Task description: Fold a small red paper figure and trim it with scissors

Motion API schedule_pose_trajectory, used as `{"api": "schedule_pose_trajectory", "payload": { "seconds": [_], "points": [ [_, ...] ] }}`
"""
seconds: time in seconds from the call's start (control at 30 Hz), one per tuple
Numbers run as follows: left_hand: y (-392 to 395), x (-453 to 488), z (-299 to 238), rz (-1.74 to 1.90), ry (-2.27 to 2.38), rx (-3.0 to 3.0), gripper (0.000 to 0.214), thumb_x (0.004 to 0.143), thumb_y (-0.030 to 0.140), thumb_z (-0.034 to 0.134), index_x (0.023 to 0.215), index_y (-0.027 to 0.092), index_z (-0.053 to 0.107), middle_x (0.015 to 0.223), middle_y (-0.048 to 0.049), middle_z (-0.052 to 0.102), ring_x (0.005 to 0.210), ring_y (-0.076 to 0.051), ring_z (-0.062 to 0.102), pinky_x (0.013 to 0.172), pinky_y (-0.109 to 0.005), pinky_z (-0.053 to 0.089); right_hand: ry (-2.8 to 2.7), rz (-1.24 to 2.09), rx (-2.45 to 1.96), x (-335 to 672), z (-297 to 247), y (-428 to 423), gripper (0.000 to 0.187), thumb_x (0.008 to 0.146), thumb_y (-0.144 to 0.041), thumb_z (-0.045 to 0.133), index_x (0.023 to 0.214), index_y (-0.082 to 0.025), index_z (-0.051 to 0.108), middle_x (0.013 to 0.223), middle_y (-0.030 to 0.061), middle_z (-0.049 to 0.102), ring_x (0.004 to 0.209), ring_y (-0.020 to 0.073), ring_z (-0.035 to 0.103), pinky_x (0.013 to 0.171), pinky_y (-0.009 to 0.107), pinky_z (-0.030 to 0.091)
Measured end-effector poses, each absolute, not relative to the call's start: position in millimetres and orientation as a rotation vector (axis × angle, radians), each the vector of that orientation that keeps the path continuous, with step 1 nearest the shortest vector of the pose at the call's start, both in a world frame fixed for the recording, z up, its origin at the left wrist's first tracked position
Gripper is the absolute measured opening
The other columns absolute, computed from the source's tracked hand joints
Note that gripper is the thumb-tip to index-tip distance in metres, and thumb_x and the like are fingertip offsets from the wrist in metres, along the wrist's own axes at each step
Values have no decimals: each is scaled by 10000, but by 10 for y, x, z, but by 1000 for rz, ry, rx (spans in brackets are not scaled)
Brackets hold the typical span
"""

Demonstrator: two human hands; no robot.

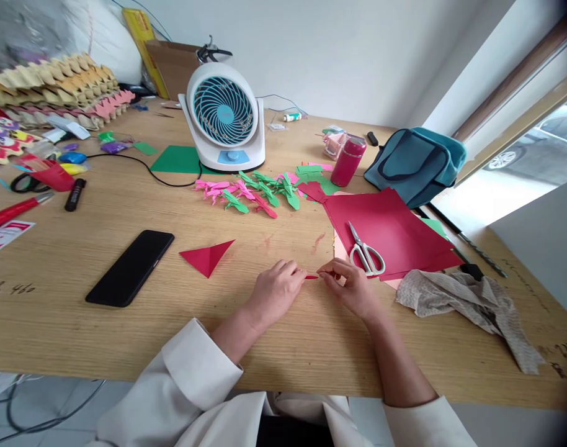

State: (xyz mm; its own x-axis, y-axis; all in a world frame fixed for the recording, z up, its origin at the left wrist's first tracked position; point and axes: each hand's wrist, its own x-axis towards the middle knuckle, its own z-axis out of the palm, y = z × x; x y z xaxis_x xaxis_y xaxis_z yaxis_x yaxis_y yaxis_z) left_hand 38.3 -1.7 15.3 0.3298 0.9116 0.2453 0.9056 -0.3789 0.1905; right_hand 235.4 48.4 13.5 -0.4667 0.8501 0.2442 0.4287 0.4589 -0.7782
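Observation:
My left hand [276, 290] and my right hand [351, 287] rest on the wooden table [125, 335], fingertips pinched together on a small folded piece of red paper [312, 277] between them. Most of that piece is hidden by my fingers. A folded red paper triangle [206, 257] lies to the left of my hands. White-handled scissors [366, 253] lie on a stack of red paper sheets [395, 226] just beyond my right hand.
A black phone [131, 267] lies at left. Several pink, green and red folded paper figures [250, 192] sit before a white desk fan [225, 118]. A red bottle [348, 161], a teal bag [416, 162] and a crumpled cloth [474, 304] are at right. Craft clutter fills the far left.

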Motion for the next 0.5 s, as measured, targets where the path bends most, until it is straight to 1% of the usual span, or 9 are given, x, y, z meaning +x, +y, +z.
{"api": "schedule_pose_trajectory", "payload": {
  "seconds": [0.17, 0.37, 0.5],
  "points": [
    [-26, 391, 133, 441, 1752, 2577, 97, 939, 197, 536, 934, 209, 632, 904, -47, 619, 907, -199, 552, 646, -277, 422, -2209, 832, -1054, 2330, 106, 471, 165, 892, -199, 543, 859, -196, 705, 788, 51, 645, 661, 161, 540, 571, 283, 412],
    [-33, 412, 140, 374, 1723, 2579, 100, 940, 193, 529, 906, 198, 622, 899, -49, 618, 911, -210, 551, 619, -282, 417, -2366, 729, -1049, 2341, 74, 474, 165, 879, -115, 531, 863, -201, 672, 814, 34, 639, 708, 161, 568, 634, 283, 408],
    [-38, 431, 139, 370, 1718, 2558, 85, 932, 202, 544, 906, 199, 626, 892, -51, 622, 914, -209, 552, 628, -280, 427, -2422, 664, -1040, 2329, 72, 457, 158, 895, -100, 505, 873, -198, 628, 843, 45, 629, 748, 177, 577, 671, 293, 412]
  ]
}}
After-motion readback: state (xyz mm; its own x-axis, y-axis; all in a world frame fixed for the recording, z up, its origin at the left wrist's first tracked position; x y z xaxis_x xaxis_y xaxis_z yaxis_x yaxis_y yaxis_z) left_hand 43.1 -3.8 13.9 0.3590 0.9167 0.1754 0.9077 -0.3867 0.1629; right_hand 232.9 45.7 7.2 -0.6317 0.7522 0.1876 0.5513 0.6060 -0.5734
